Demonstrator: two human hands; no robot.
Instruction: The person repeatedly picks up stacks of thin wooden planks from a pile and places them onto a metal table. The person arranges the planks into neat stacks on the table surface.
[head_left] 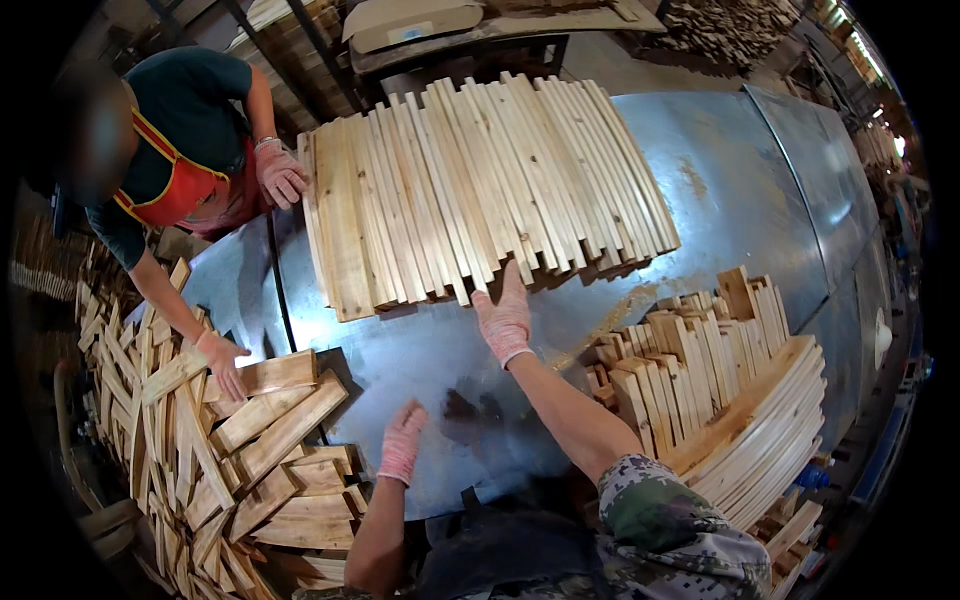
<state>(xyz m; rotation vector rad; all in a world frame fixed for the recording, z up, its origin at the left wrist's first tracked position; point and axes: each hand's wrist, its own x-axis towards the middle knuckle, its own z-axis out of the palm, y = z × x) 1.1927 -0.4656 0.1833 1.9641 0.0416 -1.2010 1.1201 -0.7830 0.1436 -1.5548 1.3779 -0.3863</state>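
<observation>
A wide row of long pale wood strips [480, 180] lies side by side on the metal table [700, 150], their near ends uneven. My right hand [503, 322], in a pinkish knit glove, reaches to those near ends; thumb and fingers are spread, and the fingertips seem to touch the strip ends. My left hand [402, 442], gloved alike, hovers over the table's near part, holding nothing, fingers loosely extended and slightly blurred. Left of it lies a jumbled heap of short wood boards [290, 425].
A co-worker in a red apron [190, 190] stands at the left, one gloved hand [280, 172] by the row's left edge, the other [222, 365] on the heap. Stacked wood pieces [760, 420] stand at the right. Behind is another table [510, 30] with cardboard.
</observation>
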